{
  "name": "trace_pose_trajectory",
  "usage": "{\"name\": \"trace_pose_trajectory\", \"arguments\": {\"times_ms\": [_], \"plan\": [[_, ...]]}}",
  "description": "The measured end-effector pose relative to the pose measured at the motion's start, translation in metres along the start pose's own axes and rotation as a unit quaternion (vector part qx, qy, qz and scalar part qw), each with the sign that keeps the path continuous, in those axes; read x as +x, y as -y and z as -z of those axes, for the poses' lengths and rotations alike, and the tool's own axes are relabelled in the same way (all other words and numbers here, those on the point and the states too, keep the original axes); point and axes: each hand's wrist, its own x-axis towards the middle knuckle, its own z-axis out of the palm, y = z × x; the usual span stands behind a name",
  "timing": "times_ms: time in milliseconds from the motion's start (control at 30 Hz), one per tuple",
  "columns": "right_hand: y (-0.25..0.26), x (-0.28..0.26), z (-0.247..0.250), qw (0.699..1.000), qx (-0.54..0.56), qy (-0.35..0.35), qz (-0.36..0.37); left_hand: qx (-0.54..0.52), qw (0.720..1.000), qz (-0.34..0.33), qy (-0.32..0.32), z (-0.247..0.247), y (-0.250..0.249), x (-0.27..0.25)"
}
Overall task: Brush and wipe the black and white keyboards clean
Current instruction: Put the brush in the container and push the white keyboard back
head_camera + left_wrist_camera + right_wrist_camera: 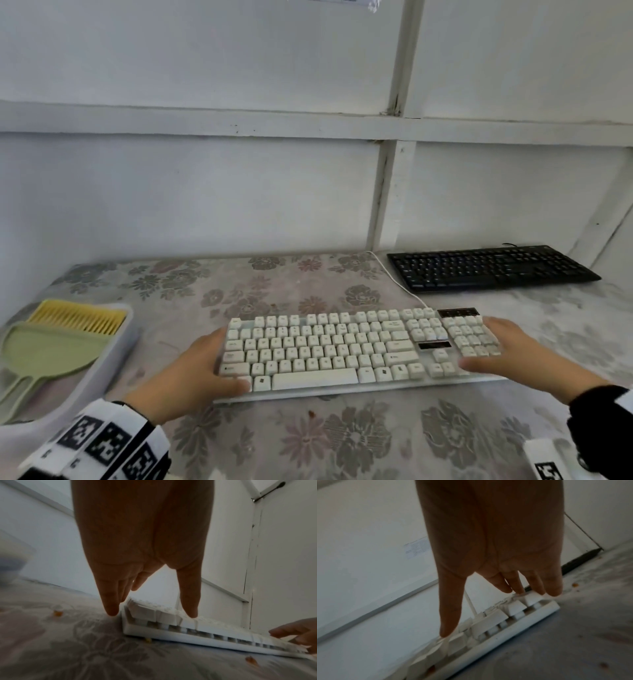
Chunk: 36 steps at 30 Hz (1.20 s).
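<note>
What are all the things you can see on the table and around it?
white keyboard: one, cream-white, middle of table, white cable trailing back
black keyboard: one, black, far right by the wall
dustpan: one, green, in the tray at left
brush: one, yellow bristles, beside the dustpan
tray: one, pale grey, left edge
tablecloth: one, floral, covers table
crumbs: few, orange, on cloth
left hand: holds keyboard's left end
right hand: holds its right end
</note>
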Motion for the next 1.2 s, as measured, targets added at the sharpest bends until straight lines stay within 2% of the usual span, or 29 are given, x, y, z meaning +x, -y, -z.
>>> {"name": "trace_pose_trajectory", "arguments": {"times_ms": [200, 533, 667, 900, 1100, 1200], "plan": [[-0.013, 0.001, 0.004, 0.996, 0.064, 0.061, -0.023, 0.040, 0.999, 0.022, -0.005, -0.013, 0.010, 0.010], [-0.031, 0.018, 0.001, 0.993, 0.113, 0.037, -0.018, 0.069, 0.996, 0.056, -0.026, -0.017, 0.013, 0.014], [-0.033, 0.022, 0.000, 0.994, 0.103, 0.014, -0.016, 0.062, 0.997, 0.040, -0.026, -0.013, 0.012, 0.012], [-0.031, 0.024, -0.001, 0.994, 0.106, 0.016, -0.029, 0.015, 1.000, 0.021, -0.013, -0.008, 0.018, 0.013], [-0.017, 0.028, -0.013, 0.995, 0.096, 0.034, -0.007, 0.067, 0.994, 0.086, -0.030, 0.005, 0.028, 0.014], [-0.003, 0.036, -0.023, 0.995, 0.097, 0.037, 0.011, 0.049, 0.994, 0.088, -0.032, 0.012, 0.030, 0.013]]}}
